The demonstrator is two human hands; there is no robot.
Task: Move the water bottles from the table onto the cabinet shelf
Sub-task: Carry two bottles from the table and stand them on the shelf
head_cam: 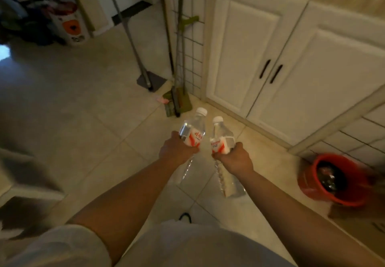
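I hold two clear water bottles with white caps and red-and-white labels out in front of me above the tiled floor. My left hand (pixel 177 150) grips the left bottle (pixel 194 129) around its label. My right hand (pixel 235 158) grips the right bottle (pixel 218 135) the same way, and its ribbed lower body hangs down past my wrist. Both caps point away from me toward the white cabinet (pixel 270 58) ahead on the right, whose two doors with black handles are shut. No shelf or table shows clearly.
A red bucket (pixel 308 181) stands on the floor at right below the tiled counter. Brooms and a dustpan (pixel 179 100) lean in the corner left of the cabinet. A grey squeegee (pixel 150 79) and a cluttered bin (pixel 73 27) sit further left.
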